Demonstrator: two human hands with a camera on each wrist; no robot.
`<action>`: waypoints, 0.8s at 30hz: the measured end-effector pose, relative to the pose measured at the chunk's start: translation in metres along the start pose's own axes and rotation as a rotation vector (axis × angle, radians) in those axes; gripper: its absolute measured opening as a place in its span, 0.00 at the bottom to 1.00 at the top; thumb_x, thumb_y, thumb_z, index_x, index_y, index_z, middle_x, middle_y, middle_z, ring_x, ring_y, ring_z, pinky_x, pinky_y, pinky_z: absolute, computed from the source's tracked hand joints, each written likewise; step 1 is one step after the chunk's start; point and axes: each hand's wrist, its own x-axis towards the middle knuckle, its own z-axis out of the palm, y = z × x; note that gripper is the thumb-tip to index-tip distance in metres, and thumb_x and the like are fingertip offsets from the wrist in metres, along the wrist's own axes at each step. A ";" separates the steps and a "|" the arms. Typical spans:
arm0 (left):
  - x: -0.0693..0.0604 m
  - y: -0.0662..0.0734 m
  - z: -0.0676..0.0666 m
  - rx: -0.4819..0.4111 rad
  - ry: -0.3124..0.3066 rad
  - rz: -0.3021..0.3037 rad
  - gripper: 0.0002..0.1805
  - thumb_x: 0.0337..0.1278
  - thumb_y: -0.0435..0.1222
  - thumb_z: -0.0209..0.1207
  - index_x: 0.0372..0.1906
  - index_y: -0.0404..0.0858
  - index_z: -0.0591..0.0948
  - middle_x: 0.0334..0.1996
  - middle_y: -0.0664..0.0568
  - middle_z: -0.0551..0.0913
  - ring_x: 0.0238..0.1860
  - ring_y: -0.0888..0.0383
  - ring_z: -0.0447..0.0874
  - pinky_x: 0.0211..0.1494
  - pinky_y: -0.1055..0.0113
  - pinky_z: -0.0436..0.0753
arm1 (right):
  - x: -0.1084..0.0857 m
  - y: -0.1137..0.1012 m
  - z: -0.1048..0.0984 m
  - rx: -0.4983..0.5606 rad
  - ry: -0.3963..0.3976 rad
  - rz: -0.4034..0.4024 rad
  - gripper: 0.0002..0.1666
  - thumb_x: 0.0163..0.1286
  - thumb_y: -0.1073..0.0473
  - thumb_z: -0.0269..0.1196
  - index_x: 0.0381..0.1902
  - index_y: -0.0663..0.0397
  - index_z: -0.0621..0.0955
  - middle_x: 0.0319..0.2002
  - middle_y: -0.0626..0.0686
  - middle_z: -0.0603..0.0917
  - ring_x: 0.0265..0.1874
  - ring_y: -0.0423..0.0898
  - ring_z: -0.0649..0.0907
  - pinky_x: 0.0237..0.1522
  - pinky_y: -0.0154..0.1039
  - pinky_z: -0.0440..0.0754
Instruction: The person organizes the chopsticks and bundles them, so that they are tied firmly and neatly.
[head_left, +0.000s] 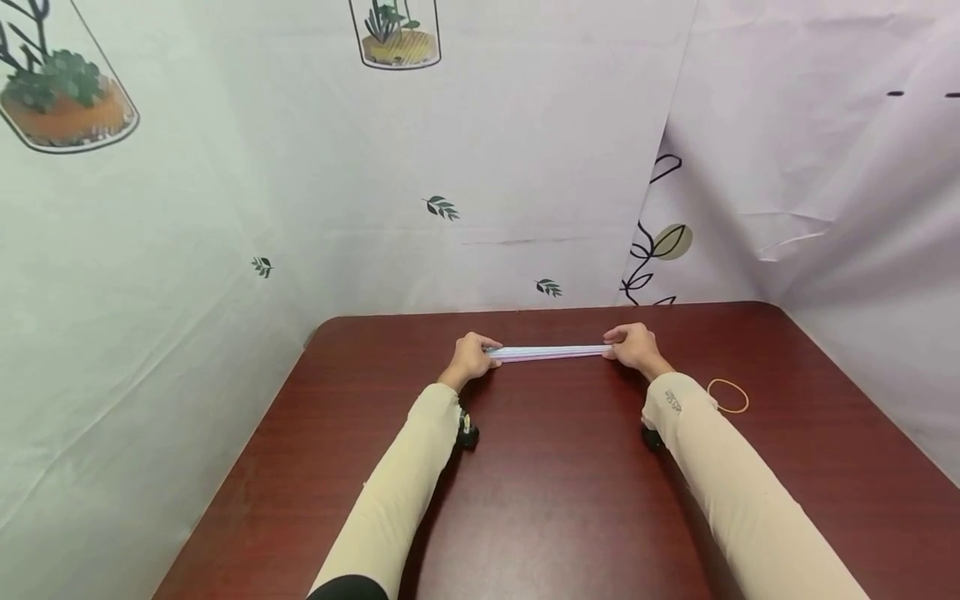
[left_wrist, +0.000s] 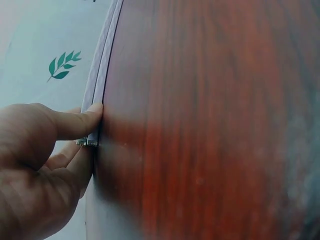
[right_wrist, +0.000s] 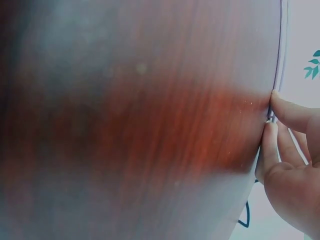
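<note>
A bundle of thin, pale sticks or strips (head_left: 551,353) lies crosswise between the two hands near the table's far side. The left hand (head_left: 471,357) pinches its left end; in the left wrist view, thumb and fingers of that hand (left_wrist: 40,160) close on the end of the whitish strips (left_wrist: 101,75), which lie side by side. At the right end, the right hand (head_left: 633,347) holds the bundle between thumb and fingers. The right wrist view shows this hand (right_wrist: 295,150) at the end of the strips (right_wrist: 283,45), seen almost edge-on.
A yellowish rubber band (head_left: 728,396) lies on the dark red table (head_left: 555,500), beside the right forearm. Behind the table and at its sides hangs a white cloth (head_left: 525,150) printed with plants and leaves.
</note>
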 end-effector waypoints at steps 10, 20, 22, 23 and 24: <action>0.000 -0.002 0.002 0.014 -0.033 0.028 0.20 0.55 0.30 0.68 0.55 0.38 0.85 0.55 0.44 0.84 0.62 0.48 0.76 0.64 0.56 0.74 | 0.000 0.006 -0.001 -0.027 -0.027 -0.051 0.16 0.59 0.66 0.70 0.46 0.64 0.86 0.42 0.62 0.87 0.46 0.58 0.79 0.54 0.51 0.74; -0.002 0.002 0.003 0.066 -0.135 0.051 0.18 0.62 0.28 0.62 0.57 0.37 0.82 0.54 0.43 0.82 0.57 0.48 0.78 0.61 0.55 0.75 | 0.000 0.008 -0.005 -0.069 -0.127 -0.085 0.11 0.62 0.67 0.67 0.43 0.63 0.86 0.40 0.60 0.86 0.41 0.54 0.79 0.47 0.48 0.74; -0.002 0.002 0.003 0.077 -0.145 0.050 0.17 0.62 0.28 0.62 0.56 0.36 0.82 0.53 0.43 0.83 0.56 0.48 0.79 0.61 0.55 0.75 | -0.001 0.009 -0.005 -0.067 -0.144 -0.093 0.11 0.62 0.66 0.67 0.43 0.63 0.86 0.40 0.59 0.86 0.40 0.54 0.78 0.46 0.47 0.74; -0.003 0.003 0.003 0.083 -0.147 0.053 0.16 0.63 0.28 0.61 0.55 0.36 0.82 0.53 0.43 0.83 0.56 0.48 0.79 0.61 0.56 0.75 | -0.001 0.010 -0.005 -0.067 -0.150 -0.098 0.11 0.62 0.66 0.67 0.43 0.63 0.86 0.39 0.59 0.86 0.40 0.54 0.78 0.46 0.46 0.74; -0.003 0.003 0.003 0.083 -0.152 0.053 0.16 0.63 0.28 0.61 0.55 0.35 0.82 0.52 0.44 0.83 0.56 0.48 0.79 0.61 0.56 0.75 | -0.001 0.010 -0.005 -0.065 -0.155 -0.102 0.11 0.62 0.66 0.67 0.43 0.63 0.86 0.39 0.58 0.86 0.40 0.53 0.78 0.46 0.46 0.74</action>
